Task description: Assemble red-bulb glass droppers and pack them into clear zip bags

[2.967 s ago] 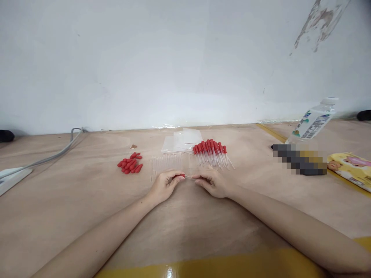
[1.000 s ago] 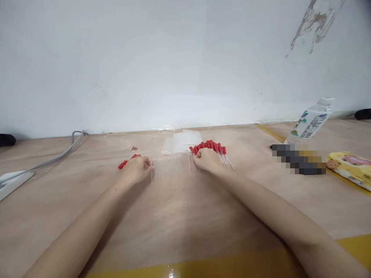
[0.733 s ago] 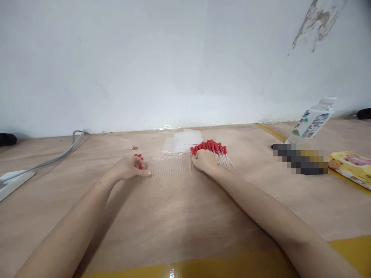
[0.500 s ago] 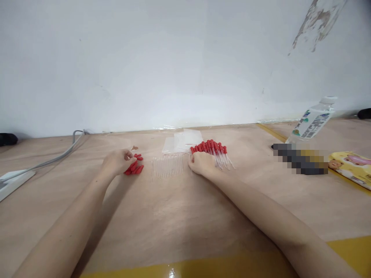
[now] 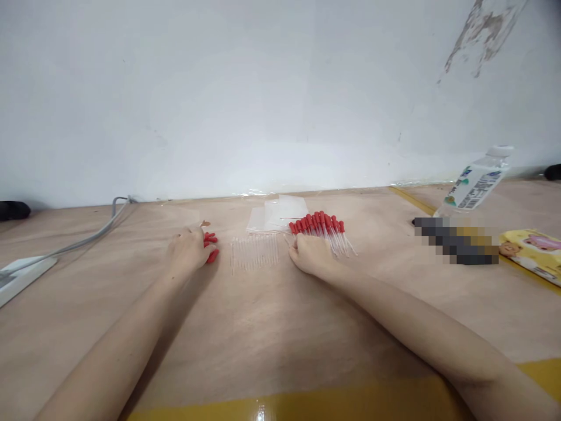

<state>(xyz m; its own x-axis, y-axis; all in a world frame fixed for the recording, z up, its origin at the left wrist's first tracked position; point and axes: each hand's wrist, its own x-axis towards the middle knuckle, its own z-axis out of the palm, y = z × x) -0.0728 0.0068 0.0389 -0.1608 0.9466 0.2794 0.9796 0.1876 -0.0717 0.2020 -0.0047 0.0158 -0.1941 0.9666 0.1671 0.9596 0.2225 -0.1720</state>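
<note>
My left hand [image 5: 186,250] is over a small pile of red rubber bulbs [image 5: 212,255], fingers curled down on them and thumb toward the right; its fingertips are mostly hidden. To its right, a row of thin clear tubes [image 5: 255,251] lies side by side. My right hand [image 5: 310,252] rests closed on the table, thumb and fingers together; whatever is in them is hidden. Just behind and beside it lie several droppers [image 5: 322,221], red bulbs on clear stems, fanned out with the bulbs toward the wall.
Clear plastic sheets [image 5: 280,211] lie behind the tubes. At the right are a tilted bottle [image 5: 477,182], a blurred-out dark object [image 5: 456,241] and a yellow packet [image 5: 532,248]. A grey cable [image 5: 94,234] runs to a white power strip [image 5: 26,278] at the left.
My left hand has moved right and turned knuckles-up, covering more of the red bulbs. My right hand stays beside the droppers, nearly in place.
</note>
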